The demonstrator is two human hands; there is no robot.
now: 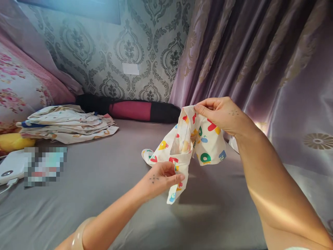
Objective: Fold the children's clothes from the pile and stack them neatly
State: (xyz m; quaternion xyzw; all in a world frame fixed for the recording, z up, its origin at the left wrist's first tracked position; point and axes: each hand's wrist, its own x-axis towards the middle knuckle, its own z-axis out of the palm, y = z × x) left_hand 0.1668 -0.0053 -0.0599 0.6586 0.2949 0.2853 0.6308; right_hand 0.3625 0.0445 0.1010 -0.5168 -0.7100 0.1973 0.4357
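Note:
Between my hands hangs a white sewn cloth item [208, 149] with a print of red, yellow, green and blue shapes. Its exact kind does not show. My right hand [221, 114] pinches its upper edge, the thumb in front. Lower and to the left, my left hand [163, 175] grips the near edge between thumb and fingers. Between the hands the cloth gapes, and its pale inside shows. A lower part of it hangs below my left hand, and another part reaches left behind it.
A pile of folded printed cloth [70, 123] lies on the grey sheet [99, 208] at the left. Nearby are a white device [15, 166] with a cable, a blurred flat object [45, 166] and a yellow thing [15, 142]. A black-and-maroon roll [130, 110] lies along the wall; purple curtains [234, 52] hang right.

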